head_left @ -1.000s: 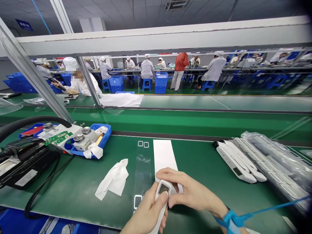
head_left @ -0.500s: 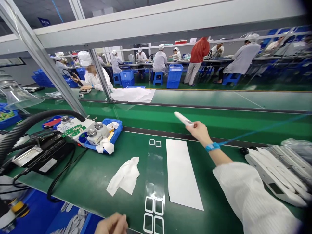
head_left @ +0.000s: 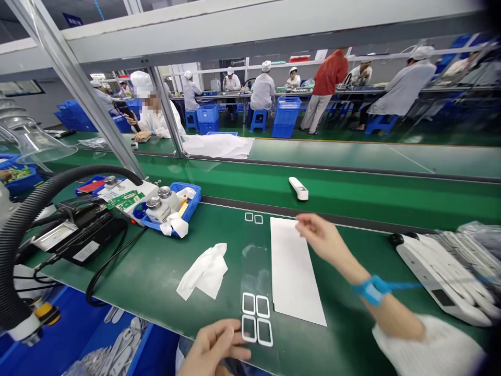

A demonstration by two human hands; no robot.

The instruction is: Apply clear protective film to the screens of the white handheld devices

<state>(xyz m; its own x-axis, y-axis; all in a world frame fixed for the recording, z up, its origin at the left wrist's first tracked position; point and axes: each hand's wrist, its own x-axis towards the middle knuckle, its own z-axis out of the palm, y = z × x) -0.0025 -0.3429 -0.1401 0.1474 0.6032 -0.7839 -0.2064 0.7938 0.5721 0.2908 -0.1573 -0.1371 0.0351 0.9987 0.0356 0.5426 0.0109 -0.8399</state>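
Note:
A white handheld device (head_left: 299,189) with a small dark window lies by itself on the green belt. My right hand (head_left: 321,237), with a blue wrist strap (head_left: 371,290), is empty, its fingers loosely bent over the top of a white paper sheet (head_left: 295,271). At the bottom, my left hand (head_left: 215,347) is open beside several white rounded-square frames (head_left: 249,328) on a clear film strip (head_left: 254,263). Its fingertips overlap the frames' left edge in view; contact cannot be told. Left of the strip lies a crumpled white cloth (head_left: 205,271).
White long-bodied devices (head_left: 438,284) are stacked at right. A blue tray (head_left: 191,209) holds metal-capped bottles (head_left: 157,210). A black hose (head_left: 18,224) arches over equipment at left. Below the bench edge, a blue bin (head_left: 102,318) contains white parts. Several people sit or stand beyond the belt.
My right hand has let go of the white device on the belt and drawn back toward the paper sheet. My left hand has moved up and right, its fingers spreading beside the frames.

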